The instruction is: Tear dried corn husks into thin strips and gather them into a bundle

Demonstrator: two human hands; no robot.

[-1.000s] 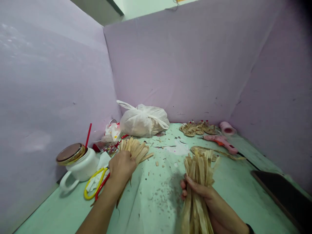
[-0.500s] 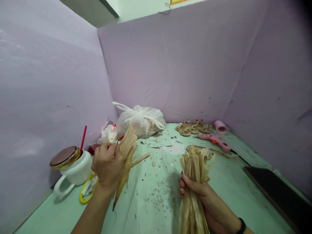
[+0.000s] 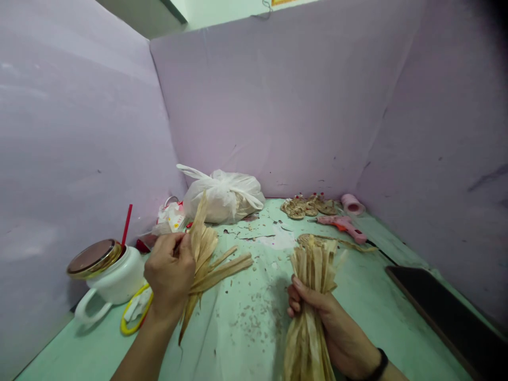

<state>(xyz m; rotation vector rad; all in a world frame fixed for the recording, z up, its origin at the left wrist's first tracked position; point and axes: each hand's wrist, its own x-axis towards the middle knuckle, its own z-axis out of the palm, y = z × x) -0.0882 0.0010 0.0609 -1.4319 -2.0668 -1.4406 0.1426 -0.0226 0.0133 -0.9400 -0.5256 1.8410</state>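
My left hand point(image 3: 170, 275) is closed round a small bunch of dried straw-coloured leaf strips point(image 3: 206, 259), lifted off the green table point(image 3: 254, 328) and fanning out to the right. My right hand point(image 3: 321, 312) grips a thicker upright bundle of the same strips point(image 3: 313, 264), its lower end running down past my wrist. The two bundles are apart, with bare tabletop and scattered bits between them.
At the left stand a white mug with a gold lid point(image 3: 103, 270), a red straw and yellow-handled scissors point(image 3: 135, 317). A tied white plastic bag point(image 3: 222, 196) sits at the back, woven straw pieces point(image 3: 305, 207), a pink glue gun point(image 3: 341, 225) and a pink roll point(image 3: 351, 203) to its right. Purple walls enclose the table; a dark slab point(image 3: 444, 312) lies right.
My left hand took up the small bunch of strips from the table and raised it; the strips have now spread out to the right. The right hand kept its bundle nearly still.
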